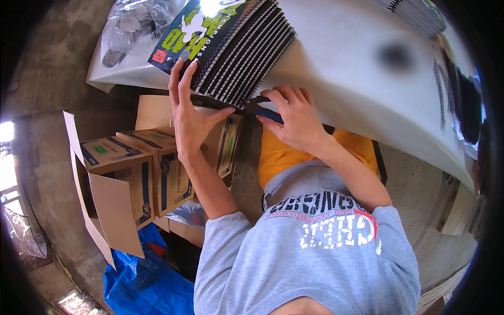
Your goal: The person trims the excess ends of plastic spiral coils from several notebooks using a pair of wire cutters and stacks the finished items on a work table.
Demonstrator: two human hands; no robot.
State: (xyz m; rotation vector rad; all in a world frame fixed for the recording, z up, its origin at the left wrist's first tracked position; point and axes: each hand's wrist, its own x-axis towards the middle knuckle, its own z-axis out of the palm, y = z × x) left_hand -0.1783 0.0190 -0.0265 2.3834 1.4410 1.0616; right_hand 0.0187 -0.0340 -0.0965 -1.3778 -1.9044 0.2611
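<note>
A stack of spiral-bound notebooks [207, 39] with dark, green-lettered covers lies at the table's near edge, its black coils fanned toward the right. My left hand [189, 118] is open, with fingers spread: two fingertips rest on the top cover, and the thumb reaches to the stack's lower corner. In my right hand [296, 115] is a pair of pliers [269, 112] with dark blue handles. The plier jaws sit at the coil ends by that same corner, close to my left thumb. What exactly lies between the jaws is too small to tell.
On the white-covered table [336, 63], a clear plastic bag [134, 26] lies left of the stack. More spiral notebooks [415, 16] are at the far right, with loose black coils [462, 100] nearby. Cardboard boxes [126, 163] stand below left, above a blue tarp [149, 275].
</note>
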